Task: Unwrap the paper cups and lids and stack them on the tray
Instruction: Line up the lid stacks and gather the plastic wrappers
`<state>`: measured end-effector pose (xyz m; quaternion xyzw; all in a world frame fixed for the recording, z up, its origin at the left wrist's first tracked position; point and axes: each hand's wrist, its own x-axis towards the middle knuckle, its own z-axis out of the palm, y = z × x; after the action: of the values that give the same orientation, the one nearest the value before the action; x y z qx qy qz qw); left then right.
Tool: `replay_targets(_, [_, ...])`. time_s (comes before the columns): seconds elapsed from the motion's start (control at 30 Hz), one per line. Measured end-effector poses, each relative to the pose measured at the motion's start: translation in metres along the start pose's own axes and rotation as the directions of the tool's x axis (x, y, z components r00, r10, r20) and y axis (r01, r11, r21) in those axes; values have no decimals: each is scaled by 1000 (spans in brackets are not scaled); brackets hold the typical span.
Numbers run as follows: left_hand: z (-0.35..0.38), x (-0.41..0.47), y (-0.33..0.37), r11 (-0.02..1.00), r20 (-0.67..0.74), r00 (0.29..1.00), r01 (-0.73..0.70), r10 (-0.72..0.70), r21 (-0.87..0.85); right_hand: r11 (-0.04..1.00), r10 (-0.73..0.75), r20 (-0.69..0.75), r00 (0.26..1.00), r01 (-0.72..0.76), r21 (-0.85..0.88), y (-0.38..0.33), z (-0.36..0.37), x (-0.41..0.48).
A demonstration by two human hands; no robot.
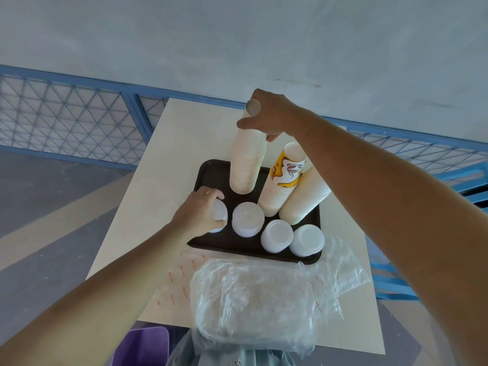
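**Progress.** The task is appearing close to complete. The tray (pixel 214 175) is sitting on the pale desk (pixel 163 159) and is carrying three tall stacks of upturned paper cups along its far half and four short lid stacks along its near half, all of them bare of wrapping. The loose clear plastic wrapping (pixel 253 294) is lying crumpled on the desk just beside the tray's near edge. Whether any wrapped item is remaining inside that heap cannot be told.

**Hands.**
- The right hand (pixel 269 114) is reaching over the tray. Its grip is closing round the top of the plain white cup stack (pixel 245 159) at the tray's far left, thumb on one side and fingers on the other.
- The left hand (pixel 196 212) is resting at the tray's near-left corner. Its grip is curling over the leftmost lid stack (pixel 219 215).

**Tray contents.**
- The printed-top cup stack (pixel 274 196) is standing at the tray's far middle.
- The right-hand cup stack (pixel 306 196) is tilting against it.
- The other three lid stacks (pixel 247 219) are standing along the tray's near edge.

**Remaining work, as judged.** The two held stacks are probably being settled and squared.
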<state>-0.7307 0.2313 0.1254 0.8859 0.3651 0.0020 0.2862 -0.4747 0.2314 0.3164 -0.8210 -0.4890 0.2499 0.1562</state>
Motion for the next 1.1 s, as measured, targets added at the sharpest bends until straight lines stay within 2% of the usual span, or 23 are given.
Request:
replay_targets(0.43, [31, -7, -31, 984, -28, 997, -62, 67, 164, 1000, -8, -7, 1000, 7, -20, -19, 15, -1])
replay_targets(0.7, [45, -6, -26, 1000, -90, 996, -17, 19, 23, 998, -19, -12, 1000, 18, -63, -28, 22, -5])
replay_targets(1.1, [40, -9, -39, 1000, -118, 993, 4, -1, 23, 998, -42, 18, 999, 43, -56, -44, 31, -11])
